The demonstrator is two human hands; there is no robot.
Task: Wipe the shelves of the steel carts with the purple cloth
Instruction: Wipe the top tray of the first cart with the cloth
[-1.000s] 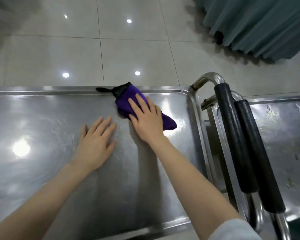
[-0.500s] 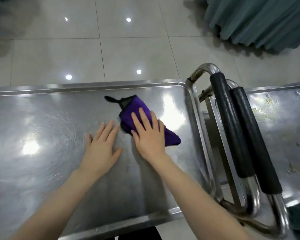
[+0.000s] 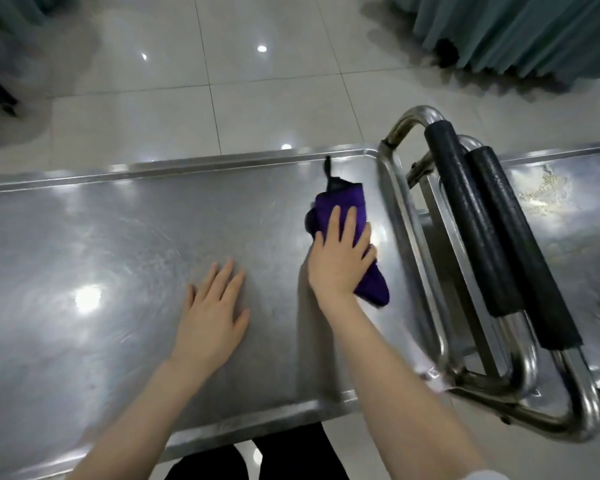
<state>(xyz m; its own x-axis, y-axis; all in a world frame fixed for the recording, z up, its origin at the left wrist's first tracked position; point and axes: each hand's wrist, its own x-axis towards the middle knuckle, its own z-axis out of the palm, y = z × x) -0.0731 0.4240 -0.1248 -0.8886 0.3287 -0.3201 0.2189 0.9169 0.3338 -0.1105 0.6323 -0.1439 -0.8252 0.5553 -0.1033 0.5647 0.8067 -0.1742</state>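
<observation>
1. At right end of near steel cart shelf: mid-wipe, just beside raised rim.
2. Second cart at right: stained, likely unwiped.
3. Left hand: flat on bare steel, fingers spread, holding nothing.
4. Right hand: fingers straight, pressing down flat, no curl.
5. Purple cloth: bunched under right palm, on shelf. Press evenly, overlap strokes, run into corner along rim.

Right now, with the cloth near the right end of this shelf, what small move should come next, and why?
Probably sweep the right hand and purple cloth leftward along the shelf: the cloth lies beside the right rim, so little remains that way, and the left hand rests flat further left, bracing.
</observation>
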